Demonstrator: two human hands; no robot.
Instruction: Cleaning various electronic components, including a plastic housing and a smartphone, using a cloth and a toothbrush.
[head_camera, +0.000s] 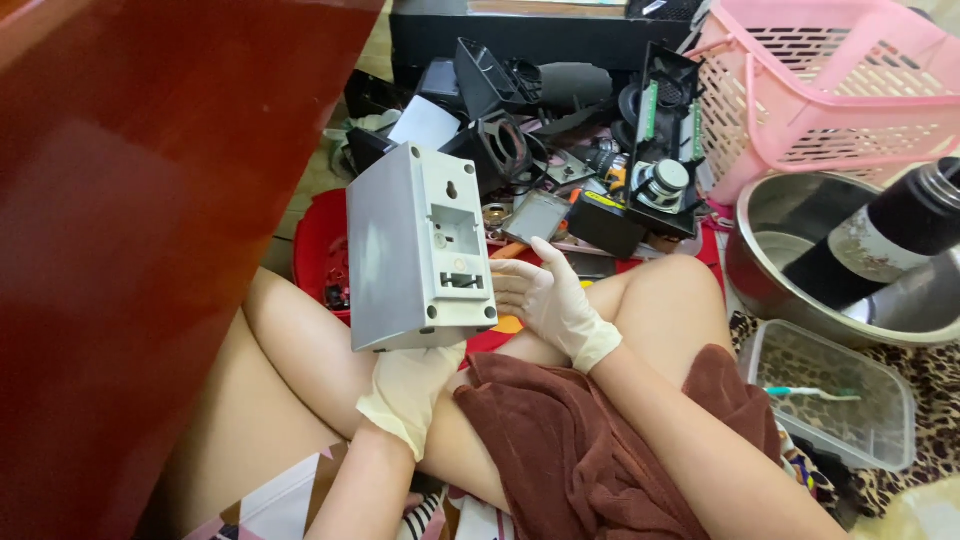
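- Grey box (420, 250): a boxy plastic housing, held upright just left of frame centre, above the person's crossed legs. Its recessed face, with a keyhole slot and small screw holes, looks toward 3 o'clock.
- Left hand (408, 385): gloved, beneath the box at its 6 o'clock. It bears the lower edge; the fingers are hidden behind the box, so their curl cannot be told.
- Right hand (548, 295): gloved, at the box's 3 o'clock. Fingers straight and loosely spread, tips touching the lower right edge of the recessed face; nothing is enclosed in the hand.
- Brown cloth (580, 440): draped over the lap at 5 o'clock from the box.
- Parts heap (560, 130): black casings, a speaker and boards piled at 1 o'clock, behind the box.
- Red bin (315, 250): just beside the box at 9 o'clock, partly hidden.
- Pink basket (840, 80): far 2 o'clock.
- Steel bowl (790, 250): at 3 o'clock, well apart, with a dark bottle (890, 235) leaning in it.
- Clear tub (830, 395): at 4 o'clock, holding a toothbrush (810, 393).
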